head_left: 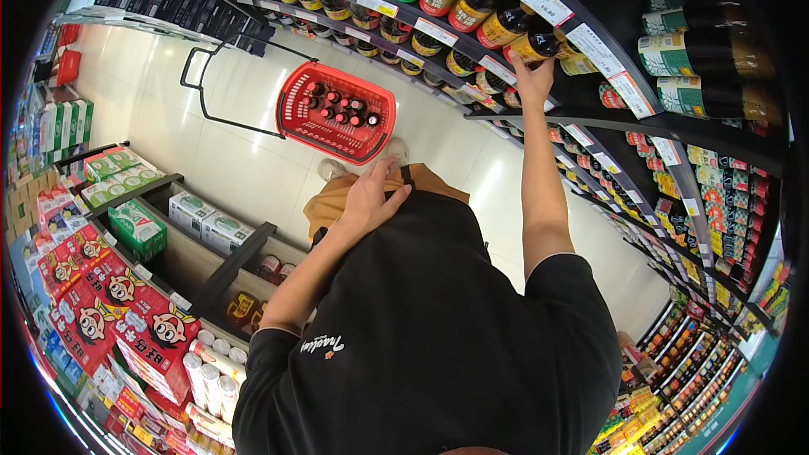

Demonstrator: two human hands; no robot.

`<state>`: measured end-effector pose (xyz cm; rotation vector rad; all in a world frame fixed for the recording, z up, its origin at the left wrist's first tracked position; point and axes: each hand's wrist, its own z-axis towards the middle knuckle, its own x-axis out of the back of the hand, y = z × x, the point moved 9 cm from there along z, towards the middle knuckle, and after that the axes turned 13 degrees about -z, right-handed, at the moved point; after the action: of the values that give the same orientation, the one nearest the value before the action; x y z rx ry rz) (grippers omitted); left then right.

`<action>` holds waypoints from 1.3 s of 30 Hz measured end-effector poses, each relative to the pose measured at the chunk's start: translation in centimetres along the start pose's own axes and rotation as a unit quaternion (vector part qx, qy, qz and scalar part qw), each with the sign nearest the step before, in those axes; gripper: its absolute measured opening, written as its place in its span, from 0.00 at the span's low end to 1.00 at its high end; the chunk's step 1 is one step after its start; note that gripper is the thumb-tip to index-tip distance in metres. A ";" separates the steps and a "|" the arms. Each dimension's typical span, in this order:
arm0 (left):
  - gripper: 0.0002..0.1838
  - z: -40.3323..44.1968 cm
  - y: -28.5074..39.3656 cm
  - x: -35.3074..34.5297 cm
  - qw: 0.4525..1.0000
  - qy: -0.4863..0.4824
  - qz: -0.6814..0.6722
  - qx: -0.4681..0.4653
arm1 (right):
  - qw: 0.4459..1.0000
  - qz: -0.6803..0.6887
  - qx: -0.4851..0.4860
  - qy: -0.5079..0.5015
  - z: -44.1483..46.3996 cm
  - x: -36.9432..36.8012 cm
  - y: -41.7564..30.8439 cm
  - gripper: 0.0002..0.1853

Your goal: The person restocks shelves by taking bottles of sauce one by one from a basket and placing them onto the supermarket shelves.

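At the upper right, my right hand reaches up to the shelf and has its fingers around the lower part of a dark soy sauce bottle with a yellow label. Similar bottles stand in a row beside it. My left hand lies against the front of my clothes with its fingers stretched out, holding nothing. On the floor ahead sits a red shopping basket, apart from both hands. It contains several dark bottles with red caps.
Price tags line the shelf edge along the right. A long black handle extends left from the basket. On the left, a low display holds green cartons, red gift boxes and white cans.
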<state>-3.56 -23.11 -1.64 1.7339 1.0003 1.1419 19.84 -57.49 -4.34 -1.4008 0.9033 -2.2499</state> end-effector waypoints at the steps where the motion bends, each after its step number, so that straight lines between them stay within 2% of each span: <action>1: 0.29 0.0 -0.2 0.0 1.000 -0.003 -0.002 0.002 | 1.000 0.006 -0.007 -0.001 -0.2 0.1 -0.3 0.39; 4: 0.30 -0.1 -0.8 -0.1 1.000 -0.008 0.013 -0.003 | 0.999 0.028 -0.026 -0.021 -0.4 0.7 -1.7 0.39; 5: 0.31 -0.2 -1.1 0.0 1.000 -0.005 0.021 -0.002 | 1.000 0.016 0.011 0.001 0.0 -0.2 0.4 0.38; 7: 0.30 -0.4 -1.0 0.1 0.999 -0.001 0.030 -0.015 | 0.996 0.082 0.000 -0.033 0.0 -1.3 1.6 0.40; 9: 0.30 -0.4 -0.7 0.1 0.999 -0.009 0.028 -0.013 | 0.993 0.109 -0.036 -0.016 -1.1 -1.4 2.1 0.41; 10: 0.30 -0.5 -0.7 0.3 1.000 -0.007 0.025 -0.017 | 0.999 0.023 -0.039 -0.013 -1.8 -0.9 1.8 0.42; 13: 0.30 -0.7 -1.3 0.9 1.000 -0.011 0.013 -0.008 | 0.997 -0.066 -0.002 0.050 -4.7 0.6 0.1 0.44; 16: 0.30 -0.5 -1.8 1.9 1.000 -0.025 -0.004 0.000 | 0.995 -0.054 -0.043 0.070 -8.8 1.1 -1.2 0.44; 19: 0.30 -0.1 -2.5 3.0 0.998 -0.058 0.000 0.006 | 0.990 -0.140 -0.019 0.007 -13.3 -1.5 1.7 0.41; 21: 0.29 0.1 -3.4 4.1 0.997 -0.072 0.000 -0.008 | 0.990 -0.106 -0.060 -0.076 -17.1 -3.4 1.7 0.38; 22: 0.29 0.1 -4.0 4.8 0.997 -0.080 -0.001 -0.014 | 0.989 -0.094 -0.053 -0.099 -19.7 -5.1 4.2 0.36; 24: 0.28 0.1 -5.2 6.6 0.996 -0.086 -0.010 -0.025 | 0.959 -0.118 -0.136 -0.217 -25.2 -7.0 5.9 0.35; 25: 0.28 0.1 -6.0 7.7 0.996 -0.087 -0.015 -0.030 | 0.936 -0.187 -0.132 -0.267 -28.0 -7.6 6.3 0.32; 26: 0.28 0.4 -7.3 8.7 0.995 -0.093 -0.030 -0.016 | 0.915 -0.225 -0.136 -0.305 -31.9 -8.8 9.8 0.29; 27: 0.28 0.7 -9.0 9.7 0.994 -0.098 -0.044 -0.002 | 0.887 -0.227 -0.195 -0.352 -34.2 -8.1 7.5 0.26; 29: 0.28 1.5 -13.3 12.0 0.992 -0.105 -0.048 0.047 | 0.876 -0.216 -0.178 -0.394 -40.2 -8.5 8.0 0.23; 30: 0.29 2.0 -16.0 13.3 0.990 -0.105 -0.037 0.082 | 0.849 -0.225 -0.225 -0.423 -42.3 -7.9 6.0 0.23; 32: 0.30 2.9 -23.6 15.4 0.984 -0.109 -0.007 0.143 | 0.836 -0.201 -0.259 -0.440 -47.0 -7.9 4.4 0.21; 33: 0.31 3.3 -27.6 16.7 0.978 -0.115 0.013 0.171 | 0.823 -0.134 -0.317 -0.453 -48.5 -7.8 1.8 0.19; 34: 0.31 3.7 -30.2 18.3 0.965 -0.130 0.059 0.219 | 0.842 -0.112 -0.281 -0.446 -50.7 -8.2 2.0 0.20; 35: 0.31 3.9 -32.8 19.8 0.947 -0.147 0.106 0.266 | 0.828 -0.157 -0.276 -0.463 -51.7 -8.1 0.4 0.20; 39: 0.30 5.8 -42.2 24.6 0.917 -0.151 0.231 0.286 | 0.797 -0.147 -0.380 -0.446 -54.5 -7.3 -5.9 0.20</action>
<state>1.19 13.21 -34.43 2.6341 0.7929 0.8464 -25.00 -30.53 -22.26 -2.7393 1.2966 -1.0093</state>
